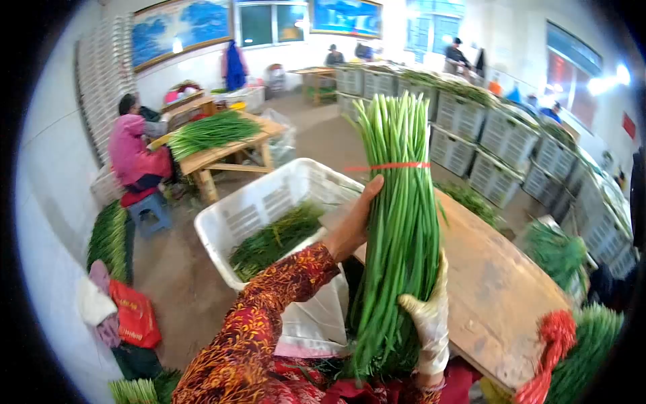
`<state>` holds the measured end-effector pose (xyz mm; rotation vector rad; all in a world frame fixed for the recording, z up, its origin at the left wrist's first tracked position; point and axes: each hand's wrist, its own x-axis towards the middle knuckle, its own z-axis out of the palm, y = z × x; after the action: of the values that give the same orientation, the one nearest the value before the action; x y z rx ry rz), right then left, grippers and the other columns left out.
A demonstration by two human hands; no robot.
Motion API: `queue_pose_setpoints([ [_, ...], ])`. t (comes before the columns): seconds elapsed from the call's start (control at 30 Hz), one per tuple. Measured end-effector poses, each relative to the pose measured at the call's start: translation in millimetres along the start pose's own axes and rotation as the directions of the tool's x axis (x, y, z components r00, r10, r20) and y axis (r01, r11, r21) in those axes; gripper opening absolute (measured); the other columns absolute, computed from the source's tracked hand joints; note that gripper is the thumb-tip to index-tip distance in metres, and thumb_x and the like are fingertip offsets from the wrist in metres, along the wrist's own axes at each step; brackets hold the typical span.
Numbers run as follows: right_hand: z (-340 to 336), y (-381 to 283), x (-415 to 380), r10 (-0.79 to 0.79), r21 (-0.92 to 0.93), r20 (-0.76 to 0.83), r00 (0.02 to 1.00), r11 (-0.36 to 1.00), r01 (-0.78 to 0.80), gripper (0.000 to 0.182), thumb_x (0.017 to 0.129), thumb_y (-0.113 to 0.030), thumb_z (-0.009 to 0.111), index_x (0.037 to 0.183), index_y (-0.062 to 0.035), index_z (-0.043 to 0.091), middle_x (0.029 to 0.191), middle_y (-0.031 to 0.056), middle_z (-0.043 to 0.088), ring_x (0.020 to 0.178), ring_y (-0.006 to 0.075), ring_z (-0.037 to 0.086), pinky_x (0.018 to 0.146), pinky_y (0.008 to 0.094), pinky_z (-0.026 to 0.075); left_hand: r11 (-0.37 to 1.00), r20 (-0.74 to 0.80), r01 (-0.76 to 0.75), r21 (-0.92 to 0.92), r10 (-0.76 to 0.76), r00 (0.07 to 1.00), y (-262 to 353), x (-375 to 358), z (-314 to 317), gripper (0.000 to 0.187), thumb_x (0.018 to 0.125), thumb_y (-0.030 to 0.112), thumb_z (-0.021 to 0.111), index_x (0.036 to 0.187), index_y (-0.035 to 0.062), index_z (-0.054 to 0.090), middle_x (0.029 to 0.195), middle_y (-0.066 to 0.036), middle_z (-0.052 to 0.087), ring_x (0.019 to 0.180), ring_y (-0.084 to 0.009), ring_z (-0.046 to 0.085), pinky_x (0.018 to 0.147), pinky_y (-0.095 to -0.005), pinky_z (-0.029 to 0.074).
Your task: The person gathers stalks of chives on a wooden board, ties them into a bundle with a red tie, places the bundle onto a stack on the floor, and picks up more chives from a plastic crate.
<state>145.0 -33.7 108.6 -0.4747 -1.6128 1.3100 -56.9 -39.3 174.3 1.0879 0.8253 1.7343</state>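
A thick bunch of chives [400,229] stands nearly upright before me, its pale cut ends at the top and its dark green leaves trailing to my lap. Around its upper part runs a red tie [398,165]. My left hand [355,217], bare, grips the bunch from the left just below the tie, with most fingers hidden behind the stems. Lower down on the right side, my right hand [431,316] in a whitish glove is closed around the leaves, its thumb across the front.
A wooden table [494,289] is at my right, with a hank of red ties [553,350] at its near corner. To the left stands a white crate [222,236] holding loose greens. Stacked crates [498,175] line the back right. A person [138,148] sits at another table.
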Motion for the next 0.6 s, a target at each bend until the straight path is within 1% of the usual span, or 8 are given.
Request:
queue_pose_setpoints([
  [0.1,18,31,-7,0.188,0.195,0.1,0.977,0.959,-0.204,0.108,0.054,-0.022,0.083,0.138,-0.0076,0.015,0.129,0.0134,0.041,0.114,0.0224,0.042,0.096,0.0327,0.036,0.998,-0.193,0.012,-0.06,-0.023,0.981,-8,-6,-16,0.057,0.086,0.055,0.04,0.111,0.0056,0.053,0.095,-0.002,0.057,0.085,-0.0094,0.053,0.075,-0.0231,0.045],
  [0.17,27,53,-13,0.269,0.106,0.093,0.959,0.955,-0.278,0.098,0.059,-0.013,0.08,0.137,-0.0084,0.02,0.119,0.0113,0.051,0.105,0.0211,0.05,0.091,0.0301,0.04,1.0,-0.162,0.007,-0.017,-0.01,0.987,-23,-8,-48,0.064,0.085,0.06,0.035,0.116,0.0054,0.05,0.101,-0.001,0.055,0.086,-0.0095,0.052,0.078,-0.0232,0.044],
  [0.27,37,65,-18,0.35,0.036,0.115,0.93,0.934,-0.356,0.082,0.063,-0.012,0.079,0.131,-0.0036,0.034,0.11,0.0115,0.057,0.094,0.0181,0.055,0.084,0.0274,0.043,0.999,-0.251,0.028,0.025,-0.02,0.968,-25,-24,-57,0.068,0.085,0.062,0.033,0.121,0.0055,0.044,0.107,-0.002,0.052,0.092,-0.0104,0.049,0.081,-0.0236,0.042],
  [0.3,39,71,-17,0.356,0.043,0.147,0.923,0.93,-0.366,0.082,0.063,-0.012,0.079,0.131,-0.0036,0.034,0.11,0.0115,0.057,0.094,0.0181,0.055,0.084,0.0274,0.043,0.999,-0.288,0.03,0.033,-0.02,0.957,-24,-29,-56,0.069,0.085,0.062,0.033,0.122,0.0055,0.043,0.109,-0.002,0.051,0.094,-0.0107,0.048,0.082,-0.0238,0.041],
  [0.43,37,104,-13,0.171,0.008,0.094,0.981,0.985,-0.173,0.076,0.063,-0.012,0.078,0.127,-0.0004,0.039,0.105,0.0143,0.059,0.089,0.0196,0.057,0.081,0.0285,0.045,0.995,-0.422,0.073,0.073,-0.036,0.906,-19,-43,-54,0.074,0.084,0.064,0.03,0.128,0.0055,0.036,0.118,-0.004,0.046,0.101,-0.0119,0.045,0.087,-0.0243,0.038],
  [0.5,36,110,-10,0.123,-0.102,0.1,0.987,0.988,-0.113,0.076,0.063,-0.013,0.078,0.127,0.0001,0.039,0.104,0.0145,0.06,0.087,0.0199,0.057,0.08,0.0294,0.045,0.989,-0.482,0.117,0.093,-0.058,0.874,-14,-58,-53,0.076,0.083,0.065,0.029,0.131,0.0056,0.032,0.122,-0.005,0.044,0.105,-0.0124,0.044,0.089,-0.0246,0.037],
  [0.53,41,105,-8,0.13,-0.031,0.116,0.985,0.991,-0.127,0.076,0.064,-0.015,0.078,0.127,0.0003,0.039,0.102,0.0156,0.06,0.085,0.0214,0.058,0.079,0.0306,0.046,0.985,-0.505,0.134,0.105,-0.063,0.861,-11,-70,-56,0.078,0.083,0.065,0.028,0.133,0.0056,0.031,0.124,-0.005,0.043,0.107,-0.0127,0.043,0.09,-0.0247,0.037],
  [0.6,46,111,-6,0.013,-0.168,0.162,0.987,0.986,0.014,0.076,0.063,-0.017,0.079,0.126,0.0005,0.04,0.104,0.0185,0.059,0.086,0.0262,0.06,0.078,0.0325,0.047,0.98,-0.538,0.123,0.158,-0.019,0.843,-21,-99,-71,0.082,0.083,0.065,0.03,0.137,0.0045,0.022,0.133,-0.008,0.035,0.117,-0.0147,0.037,0.096,-0.0256,0.032],
])
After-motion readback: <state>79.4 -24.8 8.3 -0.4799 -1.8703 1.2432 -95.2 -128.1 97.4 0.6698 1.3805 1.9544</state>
